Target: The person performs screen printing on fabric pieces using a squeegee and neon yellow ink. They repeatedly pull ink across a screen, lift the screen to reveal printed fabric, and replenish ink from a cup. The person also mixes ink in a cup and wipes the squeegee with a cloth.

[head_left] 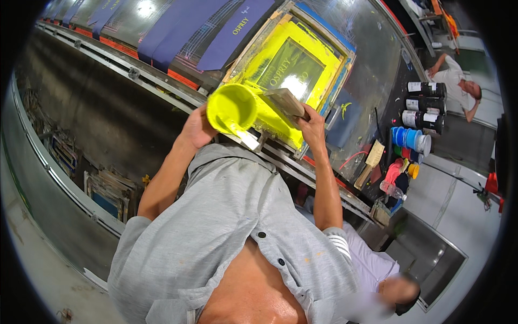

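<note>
Near a pale wall (445, 202), a long grey table (375, 65) bears a wood-framed yellow screen (291, 70). Left hand (198, 128) grips a round yellow tub (231, 109); right hand (313, 125), a flat wooden tool (286, 102).

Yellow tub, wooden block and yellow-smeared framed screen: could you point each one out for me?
Yellow tub (226, 100): head view, on its inner wall.
Wooden block (285, 102): head view, on its flat side.
Framed screen (303, 62): head view, on its see-through middle panel.

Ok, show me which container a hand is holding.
The yellow ink tub, gripped by the left hand; the black jars and blue containers sit untouched off to the right.
</note>
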`<act>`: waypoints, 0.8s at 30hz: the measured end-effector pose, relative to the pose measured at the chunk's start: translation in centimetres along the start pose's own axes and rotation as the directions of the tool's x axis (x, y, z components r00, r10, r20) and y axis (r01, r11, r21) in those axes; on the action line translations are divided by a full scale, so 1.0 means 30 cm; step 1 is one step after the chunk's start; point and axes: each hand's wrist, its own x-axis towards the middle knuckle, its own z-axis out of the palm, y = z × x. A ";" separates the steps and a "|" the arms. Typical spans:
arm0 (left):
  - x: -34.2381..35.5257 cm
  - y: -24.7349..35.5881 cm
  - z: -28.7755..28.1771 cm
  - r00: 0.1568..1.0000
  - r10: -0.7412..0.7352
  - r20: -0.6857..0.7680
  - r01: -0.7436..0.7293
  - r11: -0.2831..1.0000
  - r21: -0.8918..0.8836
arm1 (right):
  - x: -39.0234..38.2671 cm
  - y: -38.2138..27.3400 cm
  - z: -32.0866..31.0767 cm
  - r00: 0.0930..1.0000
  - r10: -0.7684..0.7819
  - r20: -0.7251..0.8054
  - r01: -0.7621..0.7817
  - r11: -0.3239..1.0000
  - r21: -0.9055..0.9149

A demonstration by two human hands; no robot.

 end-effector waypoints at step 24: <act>0.021 0.024 -0.069 0.966 0.207 -0.155 -0.210 0.978 0.001 | 0.364 0.106 -0.004 0.730 0.273 0.626 -0.265 0.958 -0.109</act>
